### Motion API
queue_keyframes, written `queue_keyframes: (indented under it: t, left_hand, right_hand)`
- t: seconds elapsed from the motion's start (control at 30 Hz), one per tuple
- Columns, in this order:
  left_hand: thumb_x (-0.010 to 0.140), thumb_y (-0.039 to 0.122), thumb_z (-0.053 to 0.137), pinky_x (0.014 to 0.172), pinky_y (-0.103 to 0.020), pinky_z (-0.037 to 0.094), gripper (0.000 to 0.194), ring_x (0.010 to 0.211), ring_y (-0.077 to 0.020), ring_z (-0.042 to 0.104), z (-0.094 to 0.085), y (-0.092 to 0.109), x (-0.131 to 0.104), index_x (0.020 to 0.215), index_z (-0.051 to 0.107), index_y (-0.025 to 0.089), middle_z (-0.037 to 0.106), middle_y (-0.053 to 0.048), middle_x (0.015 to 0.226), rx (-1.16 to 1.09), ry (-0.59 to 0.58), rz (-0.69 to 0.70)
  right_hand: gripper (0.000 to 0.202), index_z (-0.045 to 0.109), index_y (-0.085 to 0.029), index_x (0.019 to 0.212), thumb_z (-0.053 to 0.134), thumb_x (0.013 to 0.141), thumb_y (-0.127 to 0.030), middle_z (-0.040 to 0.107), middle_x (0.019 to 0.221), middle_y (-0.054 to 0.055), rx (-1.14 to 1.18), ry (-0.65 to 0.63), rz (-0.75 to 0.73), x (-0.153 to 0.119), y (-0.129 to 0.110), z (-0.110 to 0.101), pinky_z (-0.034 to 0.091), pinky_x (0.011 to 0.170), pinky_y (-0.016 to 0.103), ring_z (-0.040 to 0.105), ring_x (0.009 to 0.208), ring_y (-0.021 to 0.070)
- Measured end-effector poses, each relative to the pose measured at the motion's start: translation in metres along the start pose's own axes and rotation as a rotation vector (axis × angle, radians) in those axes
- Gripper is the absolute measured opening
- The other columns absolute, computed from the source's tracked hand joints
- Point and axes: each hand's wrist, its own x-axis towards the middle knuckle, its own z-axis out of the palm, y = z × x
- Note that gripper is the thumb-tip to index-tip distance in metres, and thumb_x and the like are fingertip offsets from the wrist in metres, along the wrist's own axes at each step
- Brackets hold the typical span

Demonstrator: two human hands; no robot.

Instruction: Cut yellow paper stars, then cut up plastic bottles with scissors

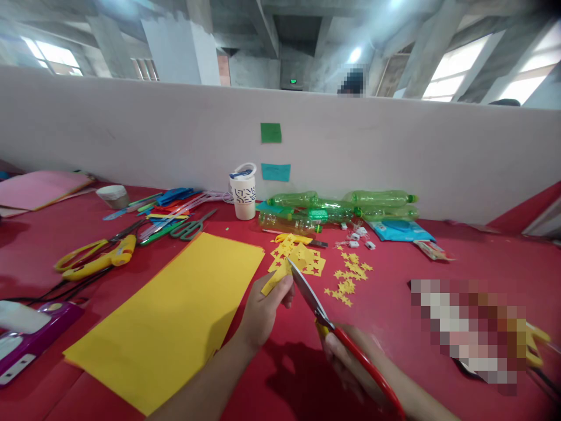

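My left hand (265, 307) is closed on a small piece of yellow paper (277, 279), pinched between thumb and fingers. In my right hand (346, 351) are red-handled scissors (313, 295), their blade tips touching the piece near my left thumb. Behind my left hand lie yellow paper scraps with star-shaped holes (313, 262). To the right of them is a loose scatter of small yellow stars (346, 285). A large stack of yellow sheets (175, 316) rests left of my left hand.
Green plastic bottles (333, 210) and a white patterned cup (243, 199) stand or lie along the white partition (175, 134). A yellow glue gun (105, 260), green scissors (193, 227) and a purple power strip (39, 339) are at left. A blue packet (401, 231) lies at right.
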Motion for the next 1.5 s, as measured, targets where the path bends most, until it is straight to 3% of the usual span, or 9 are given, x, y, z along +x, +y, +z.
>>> queue_keyframes:
  t: [0.23,0.43,0.63,0.93,1.1,1.23,1.5]
  left_hand:
    - [0.084,0.033,0.049,0.057,-0.023,0.04,0.033,0.055,-0.0116,0.047,0.002,0.0,0.001,0.056,0.052,0.017,0.05,0.001,0.055,-0.018,-0.005,-0.011]
    - [0.085,0.031,0.049,0.057,-0.023,0.039,0.032,0.056,-0.0112,0.047,0.0,0.001,0.0,0.056,0.053,0.017,0.05,0.001,0.055,-0.039,-0.014,-0.005]
    - [0.085,0.03,0.05,0.059,-0.025,0.04,0.028,0.057,-0.0119,0.05,-0.002,-0.006,0.002,0.062,0.057,0.015,0.054,0.0,0.057,-0.139,-0.008,-0.011]
    - [0.081,0.026,0.056,0.057,-0.026,0.041,0.022,0.056,-0.0113,0.052,-0.005,-0.013,0.008,0.064,0.063,0.012,0.059,-0.002,0.059,-0.368,0.095,-0.06]
    - [0.077,0.023,0.059,0.058,-0.024,0.04,0.014,0.057,-0.0104,0.052,-0.007,-0.011,0.011,0.067,0.062,0.013,0.06,-0.001,0.061,-0.431,0.178,-0.067]
    - [0.077,0.023,0.059,0.059,-0.023,0.039,0.009,0.058,-0.009,0.049,-0.009,-0.01,0.012,0.073,0.06,0.014,0.057,0.001,0.062,-0.369,0.186,-0.007]
    - [0.08,0.025,0.055,0.06,-0.021,0.038,0.012,0.059,-0.0087,0.047,-0.019,-0.008,0.017,0.073,0.058,0.016,0.054,0.002,0.06,-0.187,0.099,0.047]
  right_hand:
    - [0.051,0.041,-0.02,0.067,0.045,0.076,-0.07,0.033,0.053,-0.007,-0.009,0.041,-0.019,0.0,0.006,0.002,0.027,0.042,0.021,0.031,0.045,0.0073]
    - [0.055,0.036,-0.02,0.059,0.046,0.073,-0.072,0.029,0.051,-0.007,-0.081,0.016,-0.076,0.003,0.004,-0.001,0.022,0.04,0.019,0.027,0.044,0.006]
    - [0.058,0.038,-0.019,0.066,0.035,0.074,-0.076,0.033,0.052,-0.007,-0.126,0.035,-0.015,0.006,0.012,-0.002,0.027,0.038,0.017,0.033,0.041,0.0046]
    - [0.057,0.038,-0.019,0.066,0.035,0.076,-0.075,0.035,0.051,-0.007,-0.161,0.04,-0.081,0.011,0.02,-0.004,0.027,0.036,0.016,0.034,0.039,0.0044]
    - [0.055,0.036,-0.02,0.065,0.04,0.074,-0.075,0.032,0.05,-0.008,-0.1,0.027,-0.022,0.009,0.014,-0.001,0.026,0.036,0.017,0.032,0.039,0.0045]
    - [0.054,0.035,-0.021,0.066,0.04,0.075,-0.074,0.029,0.047,-0.01,-0.077,-0.003,-0.016,0.008,0.011,0.0,0.024,0.035,0.017,0.027,0.037,0.0039]
    - [0.049,0.039,-0.019,0.068,0.037,0.083,-0.065,0.034,0.051,-0.008,-0.166,-0.076,-0.046,0.007,0.014,-0.007,0.027,0.038,0.016,0.032,0.041,0.0045]
